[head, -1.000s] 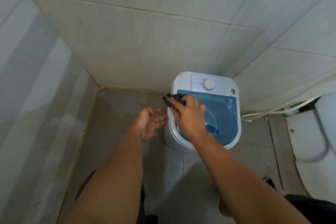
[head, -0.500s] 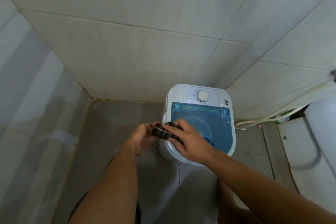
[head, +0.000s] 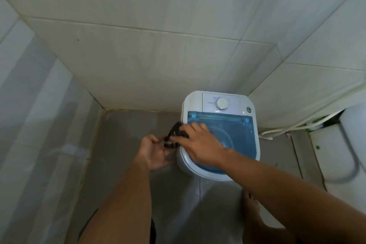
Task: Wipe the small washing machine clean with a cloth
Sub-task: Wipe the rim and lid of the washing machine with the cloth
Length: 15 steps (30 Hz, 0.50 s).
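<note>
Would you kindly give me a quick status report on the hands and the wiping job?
Right hand and left hand both gripping the dark cloth at the left rim of the small white washing machine. Translucent blue lid closed. Nothing in the way.

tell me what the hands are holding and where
Both hold the dark cloth beside the washing machine: right hand grips its upper part, left hand its lower end.
</note>
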{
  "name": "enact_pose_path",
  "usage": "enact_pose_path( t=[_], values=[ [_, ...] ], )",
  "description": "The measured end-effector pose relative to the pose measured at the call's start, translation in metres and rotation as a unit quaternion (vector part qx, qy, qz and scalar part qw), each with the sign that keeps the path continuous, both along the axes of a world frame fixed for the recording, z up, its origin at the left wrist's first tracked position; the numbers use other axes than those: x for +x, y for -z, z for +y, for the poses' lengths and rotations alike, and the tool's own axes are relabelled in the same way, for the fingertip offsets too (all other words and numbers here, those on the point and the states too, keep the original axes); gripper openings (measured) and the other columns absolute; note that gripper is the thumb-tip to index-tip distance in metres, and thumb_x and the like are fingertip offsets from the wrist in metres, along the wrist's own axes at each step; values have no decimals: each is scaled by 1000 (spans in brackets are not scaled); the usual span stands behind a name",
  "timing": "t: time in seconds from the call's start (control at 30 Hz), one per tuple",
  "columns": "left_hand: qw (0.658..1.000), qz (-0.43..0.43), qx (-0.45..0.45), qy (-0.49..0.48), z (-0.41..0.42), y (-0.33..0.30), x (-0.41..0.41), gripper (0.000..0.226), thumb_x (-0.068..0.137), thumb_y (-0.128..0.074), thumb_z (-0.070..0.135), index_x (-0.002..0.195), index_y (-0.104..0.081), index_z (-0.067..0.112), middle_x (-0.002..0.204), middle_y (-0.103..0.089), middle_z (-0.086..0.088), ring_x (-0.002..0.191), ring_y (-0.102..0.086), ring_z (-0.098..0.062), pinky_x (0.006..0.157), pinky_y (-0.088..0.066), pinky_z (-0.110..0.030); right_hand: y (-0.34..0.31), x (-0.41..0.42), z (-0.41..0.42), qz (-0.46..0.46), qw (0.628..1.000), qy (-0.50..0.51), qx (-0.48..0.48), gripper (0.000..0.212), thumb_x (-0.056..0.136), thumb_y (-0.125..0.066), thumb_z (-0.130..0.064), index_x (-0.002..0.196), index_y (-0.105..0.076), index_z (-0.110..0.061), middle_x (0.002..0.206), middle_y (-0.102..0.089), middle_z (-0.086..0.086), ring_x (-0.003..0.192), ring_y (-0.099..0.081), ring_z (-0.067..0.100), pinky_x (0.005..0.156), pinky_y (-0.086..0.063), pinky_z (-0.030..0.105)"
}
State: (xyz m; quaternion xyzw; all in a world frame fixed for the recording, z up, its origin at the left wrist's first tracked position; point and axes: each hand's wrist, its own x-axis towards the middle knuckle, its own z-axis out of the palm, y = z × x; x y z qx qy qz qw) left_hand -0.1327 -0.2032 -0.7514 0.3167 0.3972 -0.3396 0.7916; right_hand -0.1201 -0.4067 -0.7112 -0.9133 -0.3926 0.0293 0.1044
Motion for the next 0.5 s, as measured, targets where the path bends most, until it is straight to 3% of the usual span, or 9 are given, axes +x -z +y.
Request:
enact_pose_path(
  t=[0.1,0.2,0.23,0.3,0.37,0.43,0.5],
  values=[
    [998,23,14,-48,0,4,1,44,89,-28,26,119,-55,10,109,-71,-22,98,-64,-37,91,-44,-52,-21,-3,-8,119,988,-13,100,41,102,-54,-25,143,-57,-23,124,-53,8,105,-55,24,92,-50,40],
    [991,45,60,-106,-2,5,0,55,92,-25,21,145,-34,22,130,-67,-17,118,-64,-31,117,-22,-61,-30,43,1,67,972,118,193,41,98,-60,-21,139,-62,-17,116,-57,10,103,-60,28,92,-52,41],
    [988,55,70,-123,-1,5,0,60,92,-24,20,152,-28,22,132,-66,-17,122,-63,-30,119,-18,-59,-30,58,5,46,964,173,195,41,97,-60,-23,138,-62,-19,116,-58,10,104,-60,30,90,-52,44],
    [982,62,79,-159,3,4,0,62,95,-23,20,156,-24,21,133,-66,-16,122,-63,-30,114,-25,-54,-22,73,16,35,965,220,140,41,96,-58,-27,137,-63,-24,121,-59,7,108,-60,33,89,-49,48],
    [976,59,75,-198,9,-2,0,56,97,-22,20,152,-33,18,135,-64,-13,122,-62,-30,107,-34,-50,-7,58,28,14,986,158,52,39,96,-59,-28,135,-64,-28,122,-61,8,108,-58,36,87,-39,44],
    [972,55,82,-215,17,-5,2,41,99,-23,20,129,-50,14,132,-63,-10,129,-58,-28,113,-35,-47,5,28,32,-11,998,61,30,40,92,-63,-25,132,-66,-27,117,-62,9,102,-57,34,84,-36,44],
    [970,54,89,-218,26,-3,2,45,99,-25,20,137,-48,17,126,-65,-8,125,-60,-28,113,-36,-47,11,-8,26,-3,999,-1,41,42,91,-61,-25,134,-64,-27,115,-61,8,99,-55,30,83,-38,43]
  ],
)
